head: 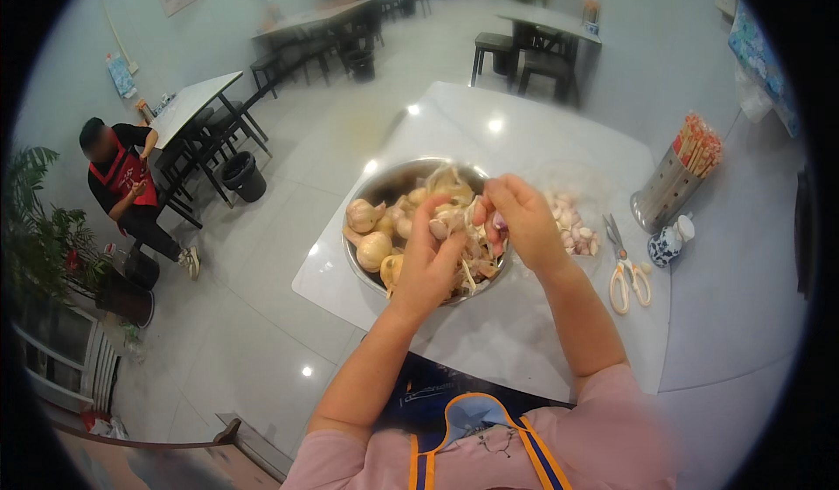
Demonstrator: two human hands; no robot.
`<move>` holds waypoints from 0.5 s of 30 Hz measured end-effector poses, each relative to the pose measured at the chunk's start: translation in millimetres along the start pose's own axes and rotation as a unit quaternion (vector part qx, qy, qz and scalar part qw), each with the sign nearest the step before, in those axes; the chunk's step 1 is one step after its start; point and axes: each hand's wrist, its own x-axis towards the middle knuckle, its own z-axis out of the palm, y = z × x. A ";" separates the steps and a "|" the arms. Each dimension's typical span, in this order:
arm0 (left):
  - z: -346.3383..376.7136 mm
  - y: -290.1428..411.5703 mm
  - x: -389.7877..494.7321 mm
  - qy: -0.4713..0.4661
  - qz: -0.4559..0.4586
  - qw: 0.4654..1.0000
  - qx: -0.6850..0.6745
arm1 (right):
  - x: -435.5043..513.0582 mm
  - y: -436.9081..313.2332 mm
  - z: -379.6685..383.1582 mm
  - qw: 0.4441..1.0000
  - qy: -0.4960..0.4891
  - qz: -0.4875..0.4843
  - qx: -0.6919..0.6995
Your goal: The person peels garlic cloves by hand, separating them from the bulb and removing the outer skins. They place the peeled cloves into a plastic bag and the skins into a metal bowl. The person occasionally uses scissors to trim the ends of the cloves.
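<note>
Over a stainless steel bowl (351, 254), my left hand (429, 257) grips a partly broken garlic bulb (449, 218), its papery skin loose. Close beside it, my right hand (521, 218) pinches a purplish garlic clove (500, 221) between bent fingers. Whole garlic bulbs (373, 251) fill the bowl's left side. Torn garlic skins and dry stalks (478, 270) lie toward its right, partly hidden under my hands. On the white table (472, 346), to the right of the bowl, is a pile of separated garlic cloves (577, 228), partly behind my right forearm.
White-handled scissors (626, 267) lie near the table's right side. A blue-and-white ceramic jar (668, 241) and a perforated metal holder (665, 185) of wrapped chopsticks stand by the wall. A seated person (124, 175) in a red apron is across the aisle, near a black bin (244, 175).
</note>
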 end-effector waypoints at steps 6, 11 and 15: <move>-3.7 -3.6 1.4 -0.019 0.011 0.999 0.032 | -3.0 -4.8 3.1 0.993 -0.045 -0.033 -0.102; -1.5 -1.4 0.1 -0.052 -0.007 0.997 0.056 | -2.5 -0.1 2.3 0.995 -0.052 -0.028 -0.083; 1.6 0.6 -1.1 -0.040 -0.007 0.993 0.109 | 0.8 3.4 3.4 0.991 -0.024 -0.022 -0.132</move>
